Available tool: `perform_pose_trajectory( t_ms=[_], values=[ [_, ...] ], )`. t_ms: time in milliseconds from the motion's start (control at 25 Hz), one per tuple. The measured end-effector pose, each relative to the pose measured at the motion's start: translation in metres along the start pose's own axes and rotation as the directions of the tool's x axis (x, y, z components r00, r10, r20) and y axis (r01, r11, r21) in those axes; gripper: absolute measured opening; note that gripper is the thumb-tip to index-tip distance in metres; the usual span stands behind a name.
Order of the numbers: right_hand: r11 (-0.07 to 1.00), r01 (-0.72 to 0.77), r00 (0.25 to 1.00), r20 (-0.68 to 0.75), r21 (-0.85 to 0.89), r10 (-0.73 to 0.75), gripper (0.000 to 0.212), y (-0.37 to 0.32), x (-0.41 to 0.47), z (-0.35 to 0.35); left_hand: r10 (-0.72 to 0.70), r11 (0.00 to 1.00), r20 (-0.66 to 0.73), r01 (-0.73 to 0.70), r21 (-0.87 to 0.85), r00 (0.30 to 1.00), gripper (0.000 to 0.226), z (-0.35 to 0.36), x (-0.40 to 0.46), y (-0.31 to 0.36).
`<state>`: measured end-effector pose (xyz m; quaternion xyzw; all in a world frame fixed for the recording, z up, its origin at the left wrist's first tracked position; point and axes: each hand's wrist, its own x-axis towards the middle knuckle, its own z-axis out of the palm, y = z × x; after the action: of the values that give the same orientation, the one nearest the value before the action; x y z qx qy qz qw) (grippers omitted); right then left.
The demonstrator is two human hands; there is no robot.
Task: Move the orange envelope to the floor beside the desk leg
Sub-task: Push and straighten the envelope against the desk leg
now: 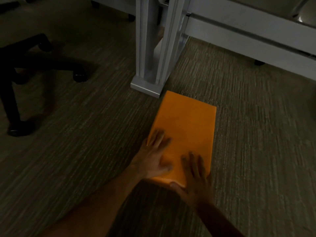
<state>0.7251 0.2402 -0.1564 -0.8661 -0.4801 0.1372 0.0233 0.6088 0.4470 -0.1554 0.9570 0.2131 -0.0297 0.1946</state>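
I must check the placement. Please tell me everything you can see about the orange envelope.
The orange envelope is a plain, flat paper rectangle with no visible writing. It lies on the carpet, its far corner close to the desk leg base. The left hand and right hand rest flat on its near end.

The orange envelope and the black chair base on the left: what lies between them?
Only bare carpet separates orange envelope from chair base in the head view.
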Motion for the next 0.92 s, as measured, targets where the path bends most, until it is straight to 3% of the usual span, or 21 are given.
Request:
perform_pose_trajectory(
  t_ms=[280, 600, 800, 920],
  values=[
    [0.999, -0.013, 0.995, -0.095, -0.036, 0.010, 0.100, 0.024, 0.064, -0.011, 0.041, 0.996, -0.138, -0.051, -0.073, 0.990, 0.090, -0.009, 0.070, -0.013],
    [0.997, -0.018, 0.972, -0.234, -0.071, 0.001, 0.097, 0.056, 0.145, -0.022, 0.039, 0.994, -0.204, -0.058, -0.093, 0.978, 0.079, -0.024, 0.157, -0.030],
    [0.996, -0.025, 0.962, -0.273, -0.086, 0.000, 0.096, 0.072, 0.187, -0.029, 0.068, 0.997, -0.362, -0.051, 0.056, 0.930, 0.053, -0.035, 0.190, -0.034],
    [0.996, -0.044, 0.960, -0.279, -0.079, 0.021, 0.097, 0.073, 0.192, -0.030, 0.035, 0.999, -0.458, -0.026, 0.027, 0.888, 0.038, -0.027, 0.192, -0.037]
  ],
)
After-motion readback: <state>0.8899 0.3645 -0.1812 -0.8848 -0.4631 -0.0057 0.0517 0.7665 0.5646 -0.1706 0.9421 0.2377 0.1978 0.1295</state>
